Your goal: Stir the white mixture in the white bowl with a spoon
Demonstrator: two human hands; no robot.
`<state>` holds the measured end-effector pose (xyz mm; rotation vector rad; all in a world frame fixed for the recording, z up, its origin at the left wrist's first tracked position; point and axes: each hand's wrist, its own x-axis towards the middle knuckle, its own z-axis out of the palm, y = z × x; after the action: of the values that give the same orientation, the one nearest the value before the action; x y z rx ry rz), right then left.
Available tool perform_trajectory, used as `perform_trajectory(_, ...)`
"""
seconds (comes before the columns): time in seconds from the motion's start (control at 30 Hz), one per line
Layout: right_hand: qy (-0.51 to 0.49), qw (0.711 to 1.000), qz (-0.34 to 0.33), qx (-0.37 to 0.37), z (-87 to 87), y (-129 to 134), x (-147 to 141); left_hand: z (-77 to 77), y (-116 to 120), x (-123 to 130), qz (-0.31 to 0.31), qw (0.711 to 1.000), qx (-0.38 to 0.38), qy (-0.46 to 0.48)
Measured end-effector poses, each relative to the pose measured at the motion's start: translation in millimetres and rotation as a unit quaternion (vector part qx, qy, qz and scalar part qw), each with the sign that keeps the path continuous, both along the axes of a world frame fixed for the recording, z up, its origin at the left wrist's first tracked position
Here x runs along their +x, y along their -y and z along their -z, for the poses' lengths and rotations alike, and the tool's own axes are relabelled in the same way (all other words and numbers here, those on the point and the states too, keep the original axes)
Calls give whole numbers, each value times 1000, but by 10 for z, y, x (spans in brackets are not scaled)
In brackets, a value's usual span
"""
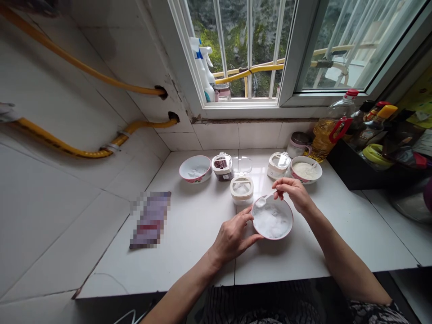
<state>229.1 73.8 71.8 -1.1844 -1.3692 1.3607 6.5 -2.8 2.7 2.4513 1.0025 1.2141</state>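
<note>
The white counter (202, 265) bears everything near the hands. Beyond the right hand (296, 194) stands the oil bottle (323, 137); no brand on it is readable. The packet (153, 218), well left of the left hand (232, 234), has its print blurred out. Between the hands is the white bowl (274, 238), its side gripped by the left thumb and curved fingers, likely to steady it. A tub (242, 199) sits just beyond, within easy reach. Right fingertips pinch the spoon (261, 202), apparently for control over the white grains (274, 225).
</note>
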Motion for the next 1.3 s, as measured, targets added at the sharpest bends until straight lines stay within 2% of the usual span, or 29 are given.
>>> perform_trajectory(0.1, -12, 997, 36, 67, -17, 40, -66, 3, -4, -1, 0, 1000, 6, -2)
perform_trajectory(0.2, 32, 980, 76, 183, 4, 113, -191, 6, -4, -5, -1, 1000, 6, -2)
perform_trajectory(0.27, 108, 948, 74, 289, 38, 152, -270, 5, -2, -8, -2, 1000, 4, -2)
perform_trajectory(0.33, 187, 900, 40, 391, 70, 174, -316, 2, 0, -8, -1, 1000, 3, -4)
perform_trajectory(0.4, 233, 864, 11, 446, 76, 187, -315, -1, 2, -6, -1, 1000, 3, -6)
perform_trajectory(0.43, 239, 859, 10, 453, 66, 193, -296, -1, 2, -4, -1, 1000, 4, -7)
perform_trajectory(0.5, 229, 873, 31, 429, 20, 207, -228, 2, 3, -2, -2, 1000, 4, -8)
perform_trajectory(0.57, 209, 904, 59, 369, -38, 217, -140, 6, 3, -1, -2, 1000, 2, -9)
perform_trajectory(0.63, 207, 927, 23, 313, -77, 214, -64, 10, 3, -3, -2, 1000, 0, -7)
perform_trajectory(0.7, 232, 928, -31, 289, -75, 199, -27, 12, 4, -6, -2, 1000, -2, -6)
perform_trajectory(0.77, 264, 917, -68, 292, -33, 180, -35, 10, 6, -8, -3, 1000, -4, -8)
perform_trajectory(0.87, 289, 903, -91, 305, 57, 170, -99, 0, 9, -11, -4, 1000, -8, -9)
perform_trajectory(0.97, 292, 902, -105, 301, 103, 184, -157, -13, 13, -13, -2, 1000, -9, -7)
perform_trajectory(1.1, 252, 932, -90, 246, 61, 197, -156, -25, 17, -12, -1, 1000, -7, -8)
perform_trajectory(1.2, 178, 966, -77, 173, 6, 183, -114, -26, 16, -12, 2, 1000, -10, -11)
perform_trajectory(1.3, 115, 986, -65, 104, -27, 158, -76, -19, 12, -14, 1, 1000, -13, -11)
